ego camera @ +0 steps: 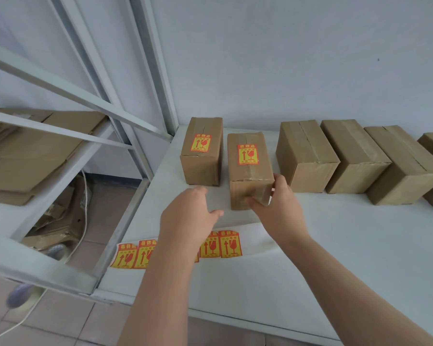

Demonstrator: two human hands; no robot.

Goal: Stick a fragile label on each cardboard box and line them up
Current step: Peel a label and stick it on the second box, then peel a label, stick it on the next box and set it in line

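Two brown cardboard boxes carry red-and-yellow fragile labels on top: one [202, 151] at the back left of the white table [335, 245], another [249, 168] just right of it and nearer me. My right hand [276, 203] grips the near right corner of that second box, thumb on its front face. My left hand [189, 213] hovers above the table to the left of the box, fingers relaxed, holding nothing. A white backing strip with several fragile labels [221, 244] lies under my left forearm.
Several unlabelled cardboard boxes [306, 156] stand in a row along the wall to the right. A metal shelf rack [60, 136] with flattened cardboard stands on the left. Tape rolls and a cable lie on the tiled floor below.
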